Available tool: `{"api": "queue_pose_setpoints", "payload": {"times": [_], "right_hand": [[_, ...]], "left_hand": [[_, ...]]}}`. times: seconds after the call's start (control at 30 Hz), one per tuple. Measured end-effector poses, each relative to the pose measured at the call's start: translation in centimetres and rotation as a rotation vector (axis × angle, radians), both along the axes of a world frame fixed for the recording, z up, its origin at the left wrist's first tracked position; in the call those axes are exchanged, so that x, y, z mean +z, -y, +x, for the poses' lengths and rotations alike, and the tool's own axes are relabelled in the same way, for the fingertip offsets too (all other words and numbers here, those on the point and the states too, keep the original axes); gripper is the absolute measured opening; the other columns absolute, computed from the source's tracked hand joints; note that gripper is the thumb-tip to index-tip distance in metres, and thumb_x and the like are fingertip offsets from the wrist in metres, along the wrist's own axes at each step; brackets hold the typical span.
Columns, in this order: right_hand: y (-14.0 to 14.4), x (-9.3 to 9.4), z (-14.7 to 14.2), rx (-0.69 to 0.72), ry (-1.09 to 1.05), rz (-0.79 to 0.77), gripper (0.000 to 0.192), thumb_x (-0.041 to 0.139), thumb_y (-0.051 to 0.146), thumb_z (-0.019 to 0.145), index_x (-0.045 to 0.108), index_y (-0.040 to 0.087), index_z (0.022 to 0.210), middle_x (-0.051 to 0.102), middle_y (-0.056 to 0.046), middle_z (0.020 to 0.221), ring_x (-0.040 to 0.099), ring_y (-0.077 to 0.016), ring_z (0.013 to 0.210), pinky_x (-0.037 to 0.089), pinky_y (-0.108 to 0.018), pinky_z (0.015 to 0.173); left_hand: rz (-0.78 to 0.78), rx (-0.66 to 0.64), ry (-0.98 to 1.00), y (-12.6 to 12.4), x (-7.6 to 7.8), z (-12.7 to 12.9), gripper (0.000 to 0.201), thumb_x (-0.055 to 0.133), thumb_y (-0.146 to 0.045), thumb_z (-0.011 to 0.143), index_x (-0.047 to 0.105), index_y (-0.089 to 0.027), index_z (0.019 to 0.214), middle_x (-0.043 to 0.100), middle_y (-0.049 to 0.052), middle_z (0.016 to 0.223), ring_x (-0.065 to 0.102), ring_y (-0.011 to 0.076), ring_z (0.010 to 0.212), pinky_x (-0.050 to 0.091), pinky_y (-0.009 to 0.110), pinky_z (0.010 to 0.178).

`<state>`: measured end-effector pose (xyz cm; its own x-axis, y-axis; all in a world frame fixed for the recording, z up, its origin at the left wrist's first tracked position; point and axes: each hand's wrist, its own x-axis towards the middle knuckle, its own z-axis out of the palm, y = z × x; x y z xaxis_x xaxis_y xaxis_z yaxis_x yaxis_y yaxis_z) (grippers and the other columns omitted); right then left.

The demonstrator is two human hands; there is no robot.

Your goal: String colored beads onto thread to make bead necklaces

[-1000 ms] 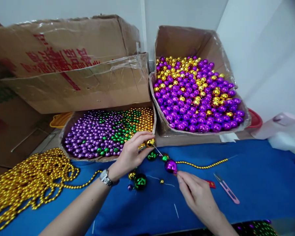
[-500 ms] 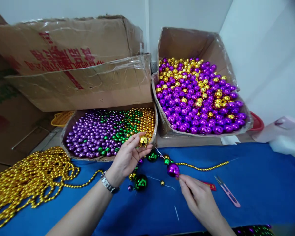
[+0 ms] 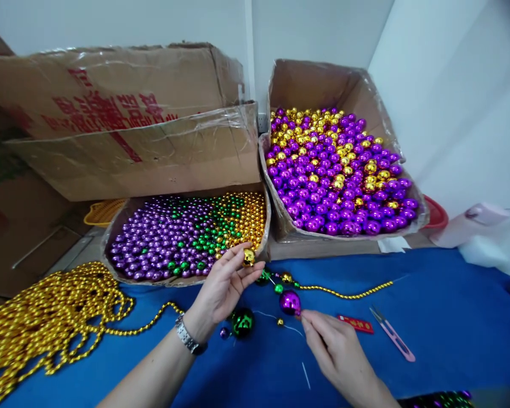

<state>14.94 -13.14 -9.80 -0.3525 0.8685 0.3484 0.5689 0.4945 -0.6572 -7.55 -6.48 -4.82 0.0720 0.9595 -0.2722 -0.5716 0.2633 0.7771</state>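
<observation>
I'm pinching a gold bead (image 3: 249, 257) in my left hand (image 3: 223, 283), fingertips up by the near box (image 3: 187, 235) w/ purple, green & gold beads. My right hand (image 3: 338, 354) is reaching to the big purple bead (image 3: 289, 302), fingertip touching or just beside it, can't tell which. Green bead (image 3: 242, 321) is lying btwn my hands on the blue cloth (image 3: 450, 328). Thin gold strand (image 3: 344, 292) is running right from the purple bead. Gold chain pile (image 3: 46, 317) is sitting far left. Snips (image 3: 391, 333) & red tag (image 3: 356, 323) are lying right of my hand. Far box (image 3: 335, 170) is holding purple & gold balls.
</observation>
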Motion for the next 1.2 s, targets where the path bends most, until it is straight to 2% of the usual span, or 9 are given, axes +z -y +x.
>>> {"api": "queue_pose_setpoints", "payload": {"times": [0.2, 0.3, 0.4, 0.5, 0.63, 0.93, 1.2], "right_hand": [[0.2, -0.2, -0.2, 0.024, 0.049, 0.023, 0.025, 0.038, 0.021, 0.094, 0.063, 0.019, 0.090, 0.063, -0.003, 0.068, 0.066, -0.0171, 0.071, 0.052, -0.025, 0.069], [0.1, -0.2, -0.4, 0.024, 0.049, 0.024, 0.025, 0.038, 0.021, 0.094, 0.063, 0.019, 0.092, 0.064, -0.003, 0.068, 0.066, -0.0165, 0.069, 0.052, -0.024, 0.067], [0.0, -0.5, -0.7, 0.014, 0.040, 0.036, 0.026, 0.037, 0.022, 0.095, 0.063, 0.019, 0.096, 0.066, -0.004, 0.073, 0.065, -0.0155, 0.065, 0.051, -0.023, 0.064], [-0.1, -1.0, -1.0, -0.004, 0.033, 0.054, 0.025, 0.037, 0.021, 0.095, 0.061, 0.019, 0.098, 0.068, -0.005, 0.079, 0.066, -0.0160, 0.067, 0.051, -0.024, 0.065], [-0.2, -1.9, -1.1, -0.009, 0.010, 0.064, 0.023, 0.038, 0.019, 0.094, 0.060, 0.018, 0.100, 0.066, -0.005, 0.076, 0.066, -0.0169, 0.070, 0.052, -0.025, 0.066], [-0.5, -3.4, -0.8, -0.015, 0.116, 0.256, 0.024, 0.039, 0.012, 0.092, 0.061, 0.014, 0.102, 0.069, -0.009, 0.080, 0.068, -0.0210, 0.078, 0.055, -0.030, 0.071], [-0.7, -3.7, -0.6, -0.006, 0.146, 0.307, 0.024, 0.040, 0.012, 0.092, 0.062, 0.013, 0.101, 0.071, -0.011, 0.085, 0.069, -0.0218, 0.077, 0.057, -0.031, 0.070]], "left_hand": [[0.000, 0.025, -0.020, 0.3, 0.4, 0.2, 0.027, 0.065, -0.022, 0.081, 0.056, -0.019, 0.106, 0.064, 0.004, 0.102, 0.068, 0.0209, 0.091, 0.054, 0.033, 0.083], [0.016, 0.019, -0.045, 0.6, 0.4, 0.3, 0.028, 0.065, -0.023, 0.081, 0.055, -0.020, 0.108, 0.063, 0.003, 0.099, 0.067, 0.0215, 0.090, 0.053, 0.034, 0.084], [0.073, -0.027, -0.080, 1.2, 0.1, 0.7, 0.029, 0.064, -0.025, 0.082, 0.056, -0.021, 0.109, 0.061, 0.003, 0.100, 0.066, 0.0224, 0.093, 0.052, 0.035, 0.084], [0.133, -0.075, -0.114, 1.9, -0.3, 1.1, 0.030, 0.064, -0.022, 0.082, 0.056, -0.020, 0.111, 0.059, 0.007, 0.111, 0.062, 0.0230, 0.099, 0.051, 0.033, 0.083], [0.122, -0.101, -0.085, 2.4, -0.9, 1.1, 0.031, 0.065, -0.020, 0.081, 0.057, -0.021, 0.111, 0.057, 0.008, 0.117, 0.062, 0.0218, 0.100, 0.049, 0.033, 0.086], [0.178, -0.065, -0.208, 2.7, -1.3, 0.8, 0.036, 0.071, -0.020, 0.075, 0.058, -0.019, 0.109, 0.060, 0.010, 0.117, 0.062, 0.0222, 0.098, 0.049, 0.034, 0.086], [0.199, -0.066, -0.241, 2.8, -1.6, 0.5, 0.034, 0.071, -0.019, 0.076, 0.057, -0.019, 0.107, 0.060, 0.009, 0.115, 0.062, 0.0209, 0.098, 0.049, 0.033, 0.086]]}}
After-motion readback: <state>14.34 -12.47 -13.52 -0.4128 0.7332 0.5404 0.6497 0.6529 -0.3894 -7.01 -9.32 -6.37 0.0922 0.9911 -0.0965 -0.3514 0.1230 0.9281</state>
